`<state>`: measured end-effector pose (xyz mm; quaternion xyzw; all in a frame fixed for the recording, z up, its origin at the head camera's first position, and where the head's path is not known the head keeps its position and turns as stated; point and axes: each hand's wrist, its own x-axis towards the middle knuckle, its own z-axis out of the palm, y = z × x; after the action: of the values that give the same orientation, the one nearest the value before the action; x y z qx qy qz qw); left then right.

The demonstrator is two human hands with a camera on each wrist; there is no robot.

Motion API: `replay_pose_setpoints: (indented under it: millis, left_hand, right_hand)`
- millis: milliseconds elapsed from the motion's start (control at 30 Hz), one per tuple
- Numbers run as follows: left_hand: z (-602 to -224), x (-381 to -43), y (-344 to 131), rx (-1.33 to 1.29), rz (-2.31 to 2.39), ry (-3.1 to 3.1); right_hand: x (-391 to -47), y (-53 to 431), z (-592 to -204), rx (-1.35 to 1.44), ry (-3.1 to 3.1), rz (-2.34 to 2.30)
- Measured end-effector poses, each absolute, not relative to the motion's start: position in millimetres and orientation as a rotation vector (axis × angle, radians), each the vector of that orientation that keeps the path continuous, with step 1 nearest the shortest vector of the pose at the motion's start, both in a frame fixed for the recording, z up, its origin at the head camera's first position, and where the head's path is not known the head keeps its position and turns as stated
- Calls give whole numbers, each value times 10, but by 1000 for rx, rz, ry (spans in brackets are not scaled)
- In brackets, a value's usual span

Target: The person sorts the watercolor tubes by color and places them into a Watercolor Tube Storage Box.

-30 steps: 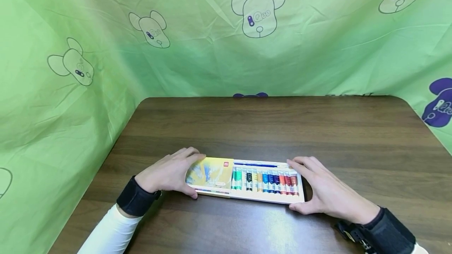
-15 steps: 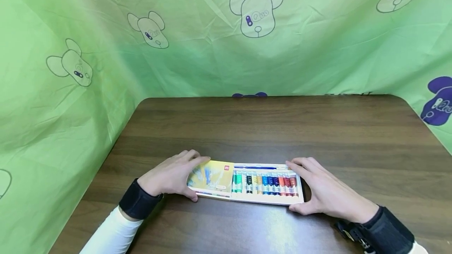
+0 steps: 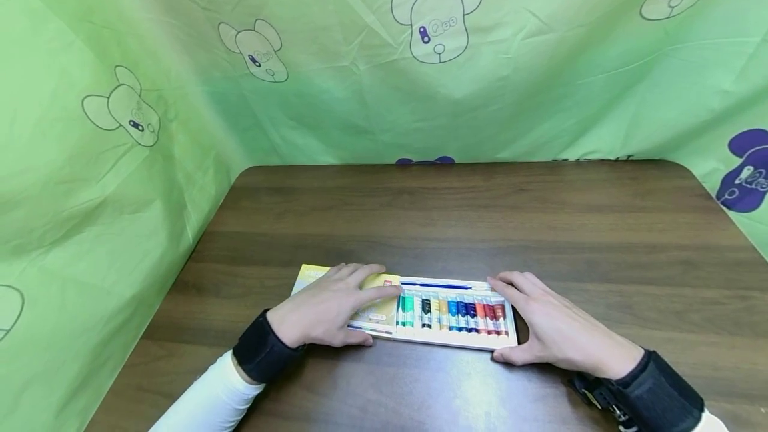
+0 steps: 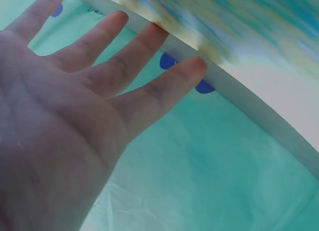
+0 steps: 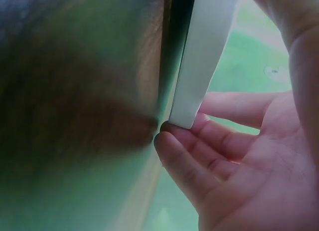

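A paint set lies on the table: a yellow cardboard sleeve (image 3: 377,316) on the left, with a white tray (image 3: 447,339) pulled out of it to the right. Several paint tubes (image 3: 463,317) stand in a row in the tray, behind them a blue-handled paintbrush (image 3: 437,285). My left hand (image 3: 327,309) spans the sleeve, index finger reaching its right edge and thumb by the front edge. In the left wrist view its fingers are straight and spread, fingertips (image 4: 196,66) right at the box's side. My right hand (image 3: 555,327) grips the tray's right end between thumb and fingers.
The brown wooden table (image 3: 456,212) extends behind and around the paint set. A green curtain (image 3: 336,112) with cartoon bear heads hangs along its back and left sides. Black bands (image 3: 264,345) wrap both wrists.
My left hand has moved right along the yellow sleeve, uncovering its left end. The set shifted slightly toward the front at first. My right hand stays at the tray's end.
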<state>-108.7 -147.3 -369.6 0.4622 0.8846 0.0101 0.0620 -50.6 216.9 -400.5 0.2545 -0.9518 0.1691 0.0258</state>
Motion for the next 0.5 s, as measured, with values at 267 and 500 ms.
replay_pose_setpoints:
  millis: [267, 500]
  left_hand:
    - [-3730, -1077, -1430, 1391, -32, 2696]
    - [-3767, -1085, -1389, 1411, -62, 2750]
  right_hand:
    - [-505, 2168, -4015, 786, -2954, 524]
    - [-518, 2194, -4001, 776, -2942, 516]
